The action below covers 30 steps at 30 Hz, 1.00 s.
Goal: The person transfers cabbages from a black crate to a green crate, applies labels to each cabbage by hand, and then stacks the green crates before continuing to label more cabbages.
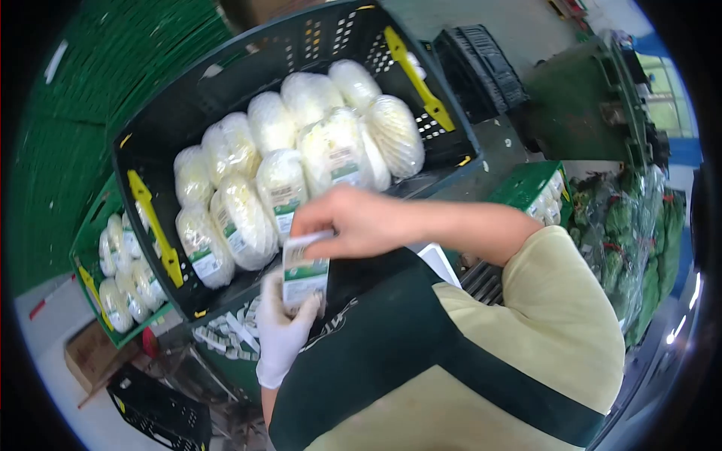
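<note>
A white glove covers my left hand (pixel 284 323), which is closed around a stack of printed labels (pixel 304 279) in front of my apron. My bare right hand (pixel 342 222) is over the top of the stack, its fingers curled and pinching the upper label. Just beyond both hands stands a black crate (pixel 150 301) with yellow handles. Inside it lie several plastic-wrapped pale cabbages (pixel 229 146) in two rows. Those in the near row, such as one wrapped cabbage (pixel 204 248), bear white and green labels.
A green crate (pixel 84 248) with more wrapped produce is at the left. Label strips (pixel 229 334) lie below the black crate. Black crates (pixel 481 71), a large green bin (pixel 587 105) and bagged leafy greens (pixel 628 240) are at the right.
</note>
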Available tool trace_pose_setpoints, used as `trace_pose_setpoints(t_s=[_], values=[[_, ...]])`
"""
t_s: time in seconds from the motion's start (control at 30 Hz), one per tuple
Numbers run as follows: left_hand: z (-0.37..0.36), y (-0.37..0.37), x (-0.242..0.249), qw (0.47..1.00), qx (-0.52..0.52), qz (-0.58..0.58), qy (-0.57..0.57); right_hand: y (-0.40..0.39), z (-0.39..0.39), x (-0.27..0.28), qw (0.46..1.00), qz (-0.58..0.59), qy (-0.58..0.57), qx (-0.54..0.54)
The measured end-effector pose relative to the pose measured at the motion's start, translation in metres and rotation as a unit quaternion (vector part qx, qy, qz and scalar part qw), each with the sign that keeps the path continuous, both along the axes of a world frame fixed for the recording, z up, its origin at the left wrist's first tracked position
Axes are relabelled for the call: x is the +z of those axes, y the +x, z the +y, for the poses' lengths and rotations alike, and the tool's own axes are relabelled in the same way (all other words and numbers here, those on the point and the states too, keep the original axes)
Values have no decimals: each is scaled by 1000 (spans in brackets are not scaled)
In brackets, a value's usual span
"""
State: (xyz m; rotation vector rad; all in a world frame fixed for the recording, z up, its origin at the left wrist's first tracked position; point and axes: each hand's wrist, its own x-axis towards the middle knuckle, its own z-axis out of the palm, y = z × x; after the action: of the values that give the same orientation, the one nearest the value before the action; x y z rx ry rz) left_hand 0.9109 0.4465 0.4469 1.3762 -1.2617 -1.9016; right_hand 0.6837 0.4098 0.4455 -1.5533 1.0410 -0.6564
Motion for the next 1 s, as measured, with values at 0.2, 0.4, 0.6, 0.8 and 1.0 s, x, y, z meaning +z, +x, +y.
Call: trace_pose_setpoints(t_s=[0.2, 0.4, 0.6, 0.8, 1.0], values=[[-7, 2, -15, 972, 11, -21, -233, 11, 40, 8, 991, -63, 11, -118], [-20, -14, -10, 988, 13, -32, -148, 2, 37, -2, 934, 102, -310, -147], [-31, -17, -2, 985, -118, 49, 114, -97, -20, 20, 920, 178, -237, -256], [-28, 19, -18, 995, -38, 18, 91, -183, -19, -46, 904, 407, -132, -9], [-24, 22, -8, 995, -13, 21, 93, -167, -25, -96, 754, 633, -176, 31]])
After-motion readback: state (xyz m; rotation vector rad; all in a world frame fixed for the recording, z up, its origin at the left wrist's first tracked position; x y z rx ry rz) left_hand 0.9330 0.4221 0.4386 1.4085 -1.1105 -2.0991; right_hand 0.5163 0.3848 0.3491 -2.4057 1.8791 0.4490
